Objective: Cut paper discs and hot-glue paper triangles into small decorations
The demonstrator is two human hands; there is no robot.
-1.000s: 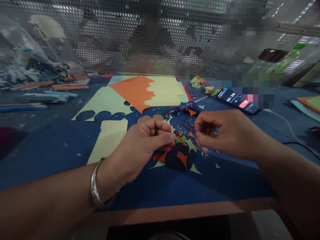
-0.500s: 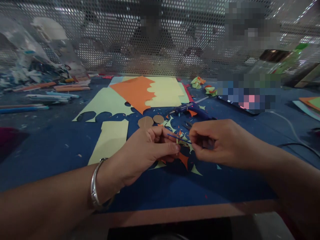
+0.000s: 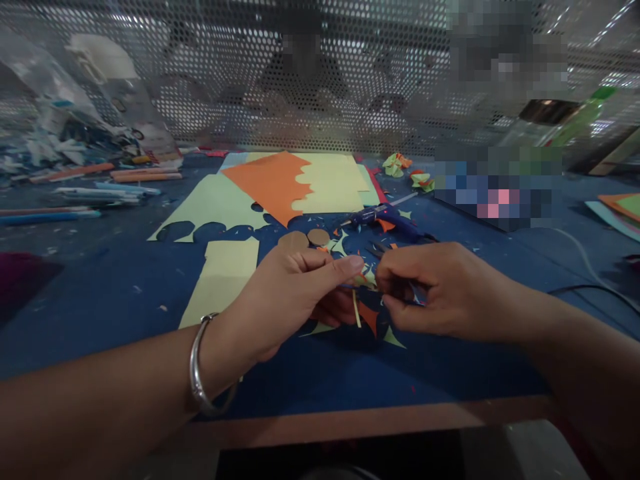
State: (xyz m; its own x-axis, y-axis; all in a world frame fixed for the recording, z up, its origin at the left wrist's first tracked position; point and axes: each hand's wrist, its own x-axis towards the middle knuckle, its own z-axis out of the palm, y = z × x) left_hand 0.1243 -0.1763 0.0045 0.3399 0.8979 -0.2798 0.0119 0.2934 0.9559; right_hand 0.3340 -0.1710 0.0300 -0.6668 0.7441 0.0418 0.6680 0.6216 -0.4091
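My left hand [image 3: 295, 293], a silver bangle [image 3: 200, 373] on its wrist, pinches a thin pale yellow paper strip [image 3: 356, 310] that hangs down from the fingertips. My right hand [image 3: 440, 290] is closed in a pinch right beside it, gripping a thin blue strip whose end barely shows between the two hands. Both hands hover over a heap of orange and yellow paper scraps [image 3: 373, 320] on the blue table covering [image 3: 125, 293].
Orange sheet [image 3: 270, 183] and yellow sheets [image 3: 333, 183] lie behind the hands, a cut yellow piece [image 3: 220, 280] to the left. A blue glue gun [image 3: 385, 219] and two brown discs [image 3: 305, 238] sit just beyond. Pens [image 3: 80, 193] lie far left; a perforated metal screen [image 3: 320, 73] closes the back.
The hands drew closer together. The blue strip stretched between them half a second ago is now mostly hidden, and the yellow strip hangs below my left fingers.
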